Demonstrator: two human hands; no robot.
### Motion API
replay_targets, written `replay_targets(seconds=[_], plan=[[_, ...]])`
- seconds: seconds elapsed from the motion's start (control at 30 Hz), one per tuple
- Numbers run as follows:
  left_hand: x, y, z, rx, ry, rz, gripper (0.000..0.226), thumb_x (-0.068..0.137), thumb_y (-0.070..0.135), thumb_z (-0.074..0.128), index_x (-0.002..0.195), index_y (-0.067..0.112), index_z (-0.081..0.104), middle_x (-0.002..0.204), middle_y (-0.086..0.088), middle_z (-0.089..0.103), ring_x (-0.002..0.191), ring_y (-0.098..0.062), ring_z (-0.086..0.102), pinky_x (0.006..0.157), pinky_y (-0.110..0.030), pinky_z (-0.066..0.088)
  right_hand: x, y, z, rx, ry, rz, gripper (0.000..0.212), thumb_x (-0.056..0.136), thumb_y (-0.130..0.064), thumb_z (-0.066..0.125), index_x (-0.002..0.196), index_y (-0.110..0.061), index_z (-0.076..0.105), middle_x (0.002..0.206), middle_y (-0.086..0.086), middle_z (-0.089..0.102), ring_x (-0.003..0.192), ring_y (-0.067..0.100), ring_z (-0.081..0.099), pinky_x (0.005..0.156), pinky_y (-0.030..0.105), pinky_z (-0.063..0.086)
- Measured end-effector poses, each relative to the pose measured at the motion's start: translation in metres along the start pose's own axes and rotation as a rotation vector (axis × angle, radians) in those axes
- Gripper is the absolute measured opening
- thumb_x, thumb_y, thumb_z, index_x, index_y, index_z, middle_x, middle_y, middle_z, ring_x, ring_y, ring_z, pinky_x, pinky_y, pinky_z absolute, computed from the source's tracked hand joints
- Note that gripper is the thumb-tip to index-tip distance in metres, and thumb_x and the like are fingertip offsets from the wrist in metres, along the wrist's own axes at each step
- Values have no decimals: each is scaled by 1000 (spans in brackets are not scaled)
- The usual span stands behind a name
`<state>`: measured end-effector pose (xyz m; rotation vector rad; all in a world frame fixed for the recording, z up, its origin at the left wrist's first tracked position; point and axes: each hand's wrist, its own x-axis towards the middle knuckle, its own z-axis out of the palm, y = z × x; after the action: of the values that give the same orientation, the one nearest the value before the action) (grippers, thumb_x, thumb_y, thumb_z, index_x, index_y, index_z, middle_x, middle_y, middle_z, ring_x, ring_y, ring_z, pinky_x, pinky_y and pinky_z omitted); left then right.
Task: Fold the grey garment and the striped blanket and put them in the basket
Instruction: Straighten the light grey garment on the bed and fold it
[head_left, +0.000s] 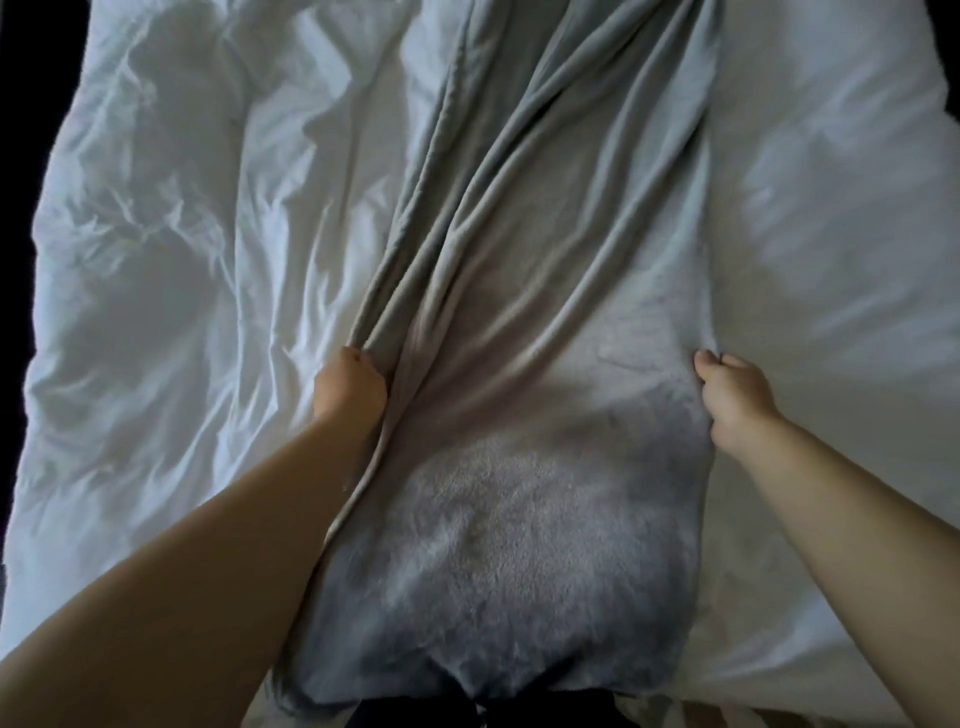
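Garment (519, 364) on duvet (182, 260); left hand (350, 387), right hand (732, 400) grip its edges

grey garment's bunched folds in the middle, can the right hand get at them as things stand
Probably yes. Nothing lies on the grey garment between the right hand and those folds, but that hand grips the garment's right edge and would have to let go.
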<state>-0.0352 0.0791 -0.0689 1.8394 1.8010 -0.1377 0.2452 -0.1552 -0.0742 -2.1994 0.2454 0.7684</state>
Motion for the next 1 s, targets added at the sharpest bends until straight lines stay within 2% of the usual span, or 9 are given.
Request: replay_targets(seconds=[0.17,0.27,0.33,0.43,0.5,0.63,0.73,0.83,1.0], plan=[[-17,-2,-43,-359,-70,-145,40,101,19,30,125,-5,52,125,-24,55,105,-33,55,87,-37,43,-38,-24,-40,188,-64,106,35,94,-25,55,120,-3,62,116,13,66,109,30,62,96,48,49],[-42,-10,-82,-795,-141,-293,33,94,29,43,93,8,68,86,-12,61,66,-24,58,66,-34,46,-81,-41,-67,461,-254,235,31,94,-31,51,114,-10,65,101,9,71,96,28,66,80,39,53],[-66,-23,-116,-925,-379,-216,39,91,42,56,73,13,75,66,-5,69,50,-19,65,50,-26,53,-110,-48,-89,499,-350,210,31,96,-34,49,112,-12,65,102,11,71,96,28,67,78,37,54],[-99,-46,-159,-616,-669,48,35,82,45,65,87,12,75,79,-9,73,64,-19,69,54,-25,54,-148,-51,-126,579,-391,106,27,99,-25,45,96,-15,70,83,5,76,74,19,73,59,32,60],[-109,-60,-179,-525,-543,137,32,89,38,62,86,7,70,80,-12,69,67,-19,64,59,-26,50,-167,-50,-149,708,-347,28,39,100,-23,41,84,-13,76,83,4,76,74,17,73,59,31,60],[-128,-68,-193,-847,-287,70,21,97,26,54,82,13,62,70,-9,60,53,-15,54,52,-25,39,-190,-45,-172,845,-326,32,28,100,-25,40,100,-11,64,95,9,71,94,25,64,92,40,47],[-141,-68,-175,-624,-109,179,7,92,16,59,90,21,54,73,-7,50,57,-17,42,47,-23,33,-207,-48,-164,780,-363,46,26,101,-19,39,100,-7,61,88,9,72,85,21,66,83,32,53],[-155,-65,-146,-365,-75,300,13,89,16,56,93,25,63,86,-10,61,73,-23,55,63,-27,40,-224,-50,-151,715,-418,39,26,99,-15,37,116,-4,55,108,15,62,95,26,60,94,40,44],[-176,-59,-86,77,-236,346,36,93,46,46,96,23,74,104,-2,72,112,-26,55,94,-24,36,-250,-52,-135,685,-503,46,23,93,-9,42,104,-5,62,110,14,62,102,29,60,97,42,43]])
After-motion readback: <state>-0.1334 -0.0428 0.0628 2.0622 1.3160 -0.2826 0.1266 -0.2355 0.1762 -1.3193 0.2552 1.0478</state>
